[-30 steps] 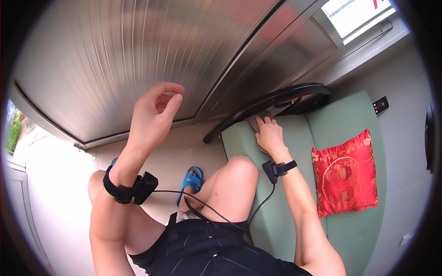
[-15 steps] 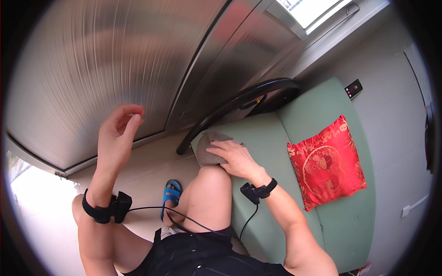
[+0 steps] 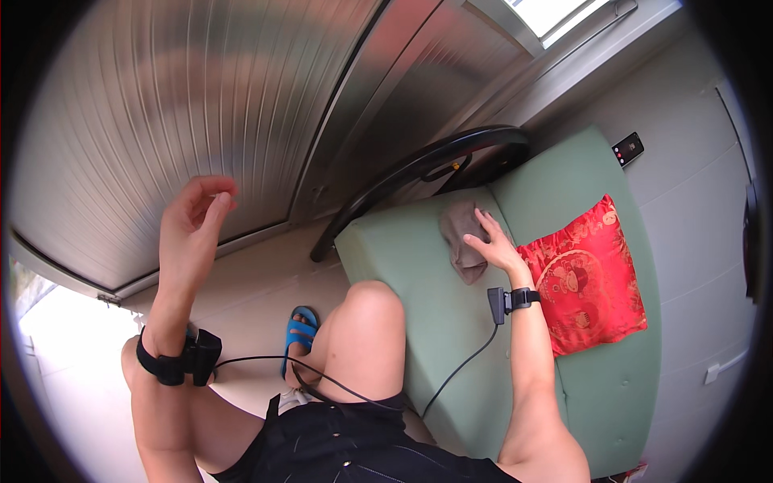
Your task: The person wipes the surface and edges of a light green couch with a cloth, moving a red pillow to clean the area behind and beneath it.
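My left hand [image 3: 192, 221] is raised in front of the ribbed metal door, its fingers curled and the thumb brought up to the fingertips. Anything between those tips is too small or blurred to name. A crumpled grey cloth [image 3: 460, 241] lies on the seat of the green sofa [image 3: 423, 338], close to the backrest. Over the cloth's right edge is my right hand [image 3: 501, 248], fingers stretched and thumb apart, not wrapped round it. Black straps with small boxes and cables sit on both wrists.
A red patterned cushion [image 3: 584, 282] leans on the sofa beside my right forearm. A phone [image 3: 628, 150] rests at the backrest's top edge. The black curved armrest [image 3: 419, 165] borders the far end, next to the metal door [image 3: 233, 105]. A blue sandal [image 3: 301, 334] is on my foot.
The grey cloth has moved from the sofa's front edge by my knee toward the backrest. My right hand has moved right with it, its fingers now spread. My left hand has shifted slightly left.
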The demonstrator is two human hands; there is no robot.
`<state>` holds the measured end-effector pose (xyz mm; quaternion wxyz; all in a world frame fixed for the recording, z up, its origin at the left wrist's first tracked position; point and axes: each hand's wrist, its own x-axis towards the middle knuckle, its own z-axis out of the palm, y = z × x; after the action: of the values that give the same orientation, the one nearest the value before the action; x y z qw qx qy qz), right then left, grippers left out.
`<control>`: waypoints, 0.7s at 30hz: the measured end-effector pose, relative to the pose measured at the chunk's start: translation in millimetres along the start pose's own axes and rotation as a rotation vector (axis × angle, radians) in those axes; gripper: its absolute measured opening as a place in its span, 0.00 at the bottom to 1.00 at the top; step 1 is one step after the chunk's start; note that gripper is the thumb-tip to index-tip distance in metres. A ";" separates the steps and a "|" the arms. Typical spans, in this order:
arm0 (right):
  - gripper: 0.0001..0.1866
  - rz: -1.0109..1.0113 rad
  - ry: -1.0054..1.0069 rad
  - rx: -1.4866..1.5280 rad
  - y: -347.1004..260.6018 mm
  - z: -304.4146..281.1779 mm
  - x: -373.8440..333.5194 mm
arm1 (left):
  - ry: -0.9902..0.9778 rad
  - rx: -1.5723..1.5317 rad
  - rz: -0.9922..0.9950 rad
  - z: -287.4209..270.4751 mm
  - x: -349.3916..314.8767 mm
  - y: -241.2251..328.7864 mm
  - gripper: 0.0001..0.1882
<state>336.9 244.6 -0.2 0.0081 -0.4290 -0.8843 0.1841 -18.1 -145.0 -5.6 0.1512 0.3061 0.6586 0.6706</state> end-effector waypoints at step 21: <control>0.43 -0.368 0.005 -0.093 -62.1 83.1 -29.3 | -0.103 -0.049 0.049 29.7 0.5 13.5 0.10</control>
<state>294.2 160.8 -52.8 0.0239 -0.2606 -0.9553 0.1371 2.3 -122.4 6.1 0.1756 0.3524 0.6258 0.6733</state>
